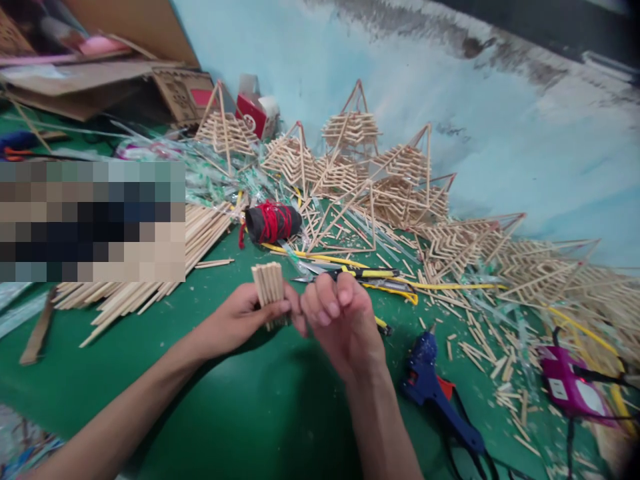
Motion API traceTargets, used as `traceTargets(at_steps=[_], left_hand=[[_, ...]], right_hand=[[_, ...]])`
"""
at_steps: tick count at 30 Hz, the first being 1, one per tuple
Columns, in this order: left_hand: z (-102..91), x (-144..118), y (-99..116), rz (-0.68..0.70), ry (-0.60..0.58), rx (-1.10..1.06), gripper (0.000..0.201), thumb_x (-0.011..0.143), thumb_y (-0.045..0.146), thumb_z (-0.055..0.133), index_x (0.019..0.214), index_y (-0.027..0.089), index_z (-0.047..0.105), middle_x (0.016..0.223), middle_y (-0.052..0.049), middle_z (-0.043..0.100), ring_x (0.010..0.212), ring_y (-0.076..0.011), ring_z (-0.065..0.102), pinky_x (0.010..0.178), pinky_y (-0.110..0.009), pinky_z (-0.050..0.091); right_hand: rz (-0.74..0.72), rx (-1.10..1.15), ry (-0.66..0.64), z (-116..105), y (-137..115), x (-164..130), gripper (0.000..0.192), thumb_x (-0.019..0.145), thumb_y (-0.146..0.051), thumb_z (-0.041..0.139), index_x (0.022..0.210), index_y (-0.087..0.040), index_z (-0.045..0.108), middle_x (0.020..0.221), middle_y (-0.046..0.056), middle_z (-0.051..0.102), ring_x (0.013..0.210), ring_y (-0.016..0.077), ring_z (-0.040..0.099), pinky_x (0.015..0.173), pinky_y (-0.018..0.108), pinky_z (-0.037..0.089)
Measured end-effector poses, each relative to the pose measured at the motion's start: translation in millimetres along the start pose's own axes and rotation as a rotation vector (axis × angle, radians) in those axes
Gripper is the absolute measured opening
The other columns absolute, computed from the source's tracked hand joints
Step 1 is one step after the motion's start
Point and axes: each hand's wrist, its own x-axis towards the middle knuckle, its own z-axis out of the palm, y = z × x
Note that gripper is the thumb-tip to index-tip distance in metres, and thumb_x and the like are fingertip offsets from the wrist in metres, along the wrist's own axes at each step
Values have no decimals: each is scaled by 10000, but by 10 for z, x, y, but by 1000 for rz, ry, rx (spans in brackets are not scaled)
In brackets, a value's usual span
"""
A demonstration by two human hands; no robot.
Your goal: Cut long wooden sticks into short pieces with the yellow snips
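While both hands meet over the green surface [240, 400], the scene reads as follows.

Left hand: left hand [235, 320] has its grip clamped on a sticks bundle [269, 285], thumb across the front, fingers behind.
Bundle: short cut wooden sticks, held upright and slightly tilted, ends level at the top, raised just above the surface at the middle of the view.
Right hand: right hand [340, 320] sits just beside the bundle, fingers curled together into a loose fist, fingertips facing the camera; whether it pinches anything I cannot tell.
Contact: the two hands touch at the bundle's lower right side.
Cutter: a yellow and black knife [365, 273] lies on the surface just behind the right hand.
Spool: a dark roll wound with red thread [273, 223] lies beyond the bundle, near the stick pile.
Long sticks: a loose heap of long sticks [150, 287] spreads at the left, well apart from the hands.
Glue guns: a blue glue gun [430, 383] lies right of the right forearm; a purple glue gun [570, 387] lies farther right.
Frames: many stick pyramids [350, 130] stand along the blue wall [500, 120].
Scraps: short offcuts [480, 353] litter the surface between the glue guns.
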Motion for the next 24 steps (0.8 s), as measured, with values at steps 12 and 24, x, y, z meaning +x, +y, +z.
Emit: traceTargets(at_steps=[12, 24], left_hand=[[9, -33, 39, -26, 165, -228, 226, 959, 357, 704, 1128, 229, 628, 735, 22, 700, 420, -49, 538, 405, -125, 401], [396, -59, 761, 48, 266, 205, 327, 903, 194, 751, 1197, 328, 695, 837, 56, 718, 456, -35, 579, 450, -109, 501]], right_hand=[[43, 325, -238, 70, -1, 21, 673, 774, -619, 824, 607, -225, 304, 541, -100, 270, 454, 102, 218, 502, 287, 194], [199, 150, -224, -95, 117, -8, 745, 551, -758, 877, 582, -253, 329, 517, -102, 267, 474, 92, 240, 476, 275, 199]])
